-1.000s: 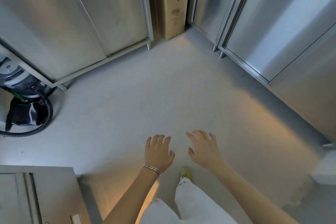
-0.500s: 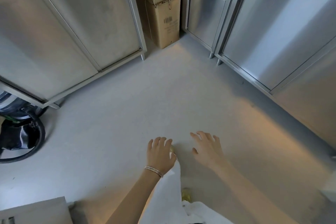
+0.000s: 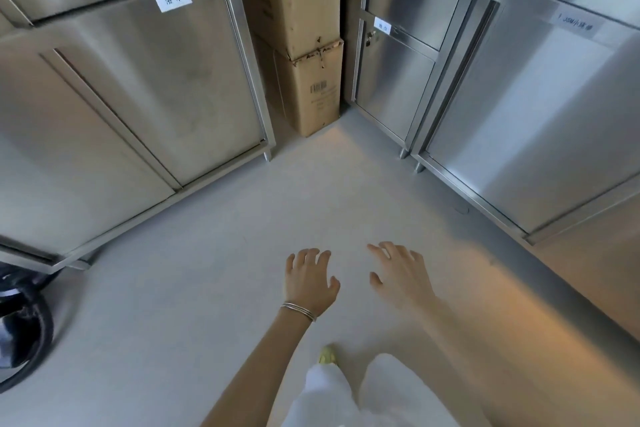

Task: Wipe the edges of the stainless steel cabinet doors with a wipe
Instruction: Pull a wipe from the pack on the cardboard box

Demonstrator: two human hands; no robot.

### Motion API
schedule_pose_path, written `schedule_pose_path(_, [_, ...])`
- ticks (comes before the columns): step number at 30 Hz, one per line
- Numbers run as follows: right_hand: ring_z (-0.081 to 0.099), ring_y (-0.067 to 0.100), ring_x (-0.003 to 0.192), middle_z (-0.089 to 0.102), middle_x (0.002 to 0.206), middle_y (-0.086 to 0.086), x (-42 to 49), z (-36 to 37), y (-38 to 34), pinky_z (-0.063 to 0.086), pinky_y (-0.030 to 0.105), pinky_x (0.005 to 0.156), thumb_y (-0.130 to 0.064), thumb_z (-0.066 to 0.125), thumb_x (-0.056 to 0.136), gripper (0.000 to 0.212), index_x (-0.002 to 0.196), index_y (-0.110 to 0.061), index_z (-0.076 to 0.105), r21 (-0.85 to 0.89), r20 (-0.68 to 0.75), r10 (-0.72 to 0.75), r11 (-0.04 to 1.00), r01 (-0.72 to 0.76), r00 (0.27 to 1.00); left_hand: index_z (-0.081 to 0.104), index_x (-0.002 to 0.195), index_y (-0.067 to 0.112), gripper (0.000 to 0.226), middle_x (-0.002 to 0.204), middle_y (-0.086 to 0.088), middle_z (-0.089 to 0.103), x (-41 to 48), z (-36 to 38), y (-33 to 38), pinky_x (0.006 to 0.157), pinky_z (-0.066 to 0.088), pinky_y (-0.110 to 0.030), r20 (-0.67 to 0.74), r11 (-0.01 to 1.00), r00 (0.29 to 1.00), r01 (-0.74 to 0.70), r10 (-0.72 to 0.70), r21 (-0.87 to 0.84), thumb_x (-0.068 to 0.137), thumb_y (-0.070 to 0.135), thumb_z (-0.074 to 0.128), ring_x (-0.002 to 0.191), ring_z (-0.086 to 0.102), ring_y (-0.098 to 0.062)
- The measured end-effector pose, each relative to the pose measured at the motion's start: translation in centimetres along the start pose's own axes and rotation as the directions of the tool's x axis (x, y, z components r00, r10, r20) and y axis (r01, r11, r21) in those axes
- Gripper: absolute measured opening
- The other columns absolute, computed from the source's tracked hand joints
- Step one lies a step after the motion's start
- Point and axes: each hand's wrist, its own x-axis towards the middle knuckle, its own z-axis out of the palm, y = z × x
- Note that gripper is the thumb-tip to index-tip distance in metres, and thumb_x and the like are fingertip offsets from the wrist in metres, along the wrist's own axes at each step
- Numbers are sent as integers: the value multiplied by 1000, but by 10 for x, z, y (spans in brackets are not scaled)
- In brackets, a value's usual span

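Stainless steel cabinets surround me. The left cabinet door (image 3: 162,87) carries a white label and has a vertical edge on its right side. A narrow door (image 3: 391,80) with a lock stands at the back, and a wide door (image 3: 526,121) fills the right. My left hand (image 3: 308,281), with thin bracelets at the wrist, and my right hand (image 3: 401,274) hover side by side over the grey floor, fingers spread, holding nothing. Both are well short of any cabinet. No wipe is in view.
Two stacked cardboard boxes (image 3: 311,87) fill the gap between the left and back cabinets. A black vacuum hose and bag (image 3: 20,333) lie at the lower left. My white trouser legs (image 3: 346,392) and a yellow shoe (image 3: 327,355) show below. Grey floor (image 3: 207,270) stretches between the cabinets.
The view has moved forward and tilted up, so the cabinets and boxes look nearer and their labels show. Both hands stay spread in front of me, holding nothing.
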Motion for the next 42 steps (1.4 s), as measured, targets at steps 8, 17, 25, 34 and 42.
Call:
schedule_pose_path(8, [34,18,133,31,148,-3,92,-6,28,26,40,108,-36,44,93,54,144,-27,30,21,107,-28,999,26,994,34,147,27,57,150,5,38,99,-5,11,113,19,-32,64,1000,998,-1,2,-10,93,42,42,139,32,-15])
schedule_pose_path(17, [32,20,134,30,148,-1,242,-70,114,27,42,108,-39,43,93,49,140,-26,38,-29,111,-100,994,103,989,35,146,26,56,150,3,38,260,-57,56,113,20,-33,53,999,998,45,-44,-6,93,41,42,140,30,-16])
schedule_pose_path(25, [37,22,128,40,140,-3,366,-130,152,29,41,102,-42,45,92,48,137,-25,42,-107,109,-148,981,160,983,40,145,24,55,148,2,42,367,-102,77,112,21,-31,-21,991,993,112,-114,-79,92,38,45,138,33,-17])
schedule_pose_path(34, [39,21,127,47,134,-4,483,-151,138,32,38,101,-43,44,91,45,133,-25,45,-140,114,-161,974,176,980,40,144,25,55,148,1,42,481,-134,32,112,20,-30,-5,991,994,113,-114,-71,91,38,46,138,33,-16])
schedule_pose_path(42, [41,18,126,46,135,-6,610,-218,105,31,33,101,-42,42,92,45,134,-28,44,-105,-10,-144,984,142,990,43,141,24,54,143,1,46,604,-224,-26,109,23,-31,-100,1000,995,11,-14,-22,89,37,45,135,36,-18])
